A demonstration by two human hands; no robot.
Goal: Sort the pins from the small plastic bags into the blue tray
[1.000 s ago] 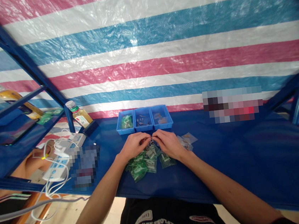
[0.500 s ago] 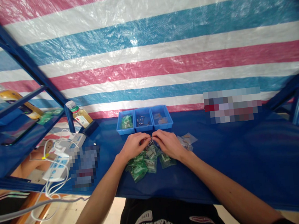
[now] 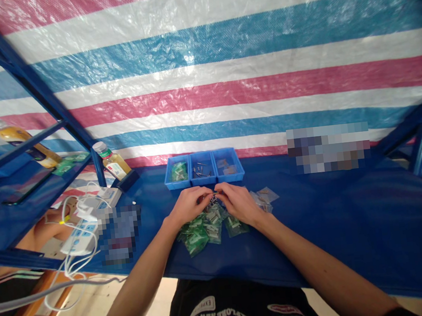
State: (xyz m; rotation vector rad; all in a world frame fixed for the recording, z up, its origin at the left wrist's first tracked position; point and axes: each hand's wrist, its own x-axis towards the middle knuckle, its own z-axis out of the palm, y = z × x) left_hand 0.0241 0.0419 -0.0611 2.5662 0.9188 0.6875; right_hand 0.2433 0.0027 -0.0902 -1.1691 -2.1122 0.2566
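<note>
My left hand and my right hand meet above the table, fingers pinched together at the tips. Whatever lies between the fingertips is too small to make out. Just below them is a small cluster of metal pins. Under and in front of the hands lie several green bags of small parts and clear bags. Another green bag sits below my right hand. More clear bags with brownish pieces rest to the right of that hand.
Beyond my hands stand three joined blue bins: one with green bags, one with loose metal pins, one with clear bags. A juice bottle, power strips, white cables and a blurred flat object are left.
My hands stay almost in place, with only a slight shift at the pinched fingertips. The bags and bins have not moved.
</note>
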